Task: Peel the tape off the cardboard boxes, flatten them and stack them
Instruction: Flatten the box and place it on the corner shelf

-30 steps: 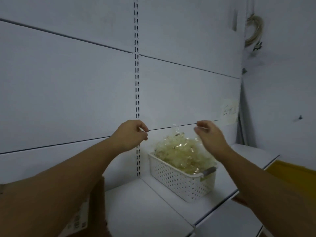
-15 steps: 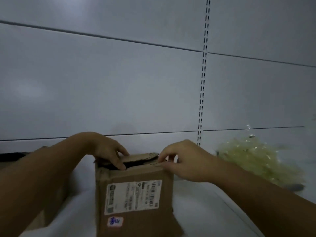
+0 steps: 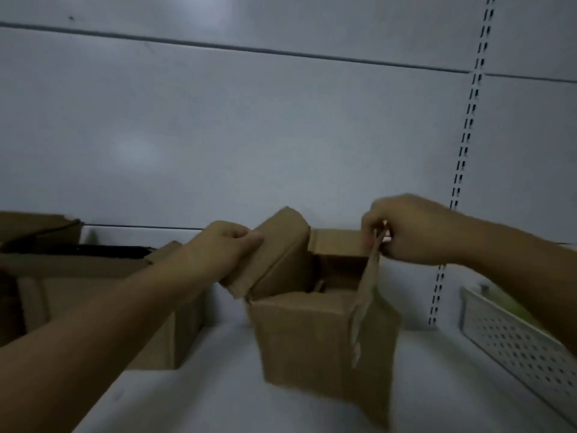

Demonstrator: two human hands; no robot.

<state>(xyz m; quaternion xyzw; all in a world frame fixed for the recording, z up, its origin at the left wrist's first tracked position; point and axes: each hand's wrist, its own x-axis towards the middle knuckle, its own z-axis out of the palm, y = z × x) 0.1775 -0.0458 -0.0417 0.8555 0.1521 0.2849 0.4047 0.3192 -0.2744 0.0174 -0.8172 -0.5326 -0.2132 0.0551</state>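
Standing mid-shelf [image 3: 218, 385], a small cardboard box [image 3: 312, 339], top open, blurred by motion. Gripping its raised left flap [image 3: 281, 245], left hand [image 3: 224, 248], fingers curled closed around the flap's edge. Pinching a strip of tape [image 3: 363, 295] above the box's far right corner, right hand [image 3: 412, 229], fingers closed tight on the strip, which hangs down over the box's near right side. Sitting to the left, more cardboard boxes [image 3: 93, 282]; at far right, a white perforated basket [image 3: 515, 339].
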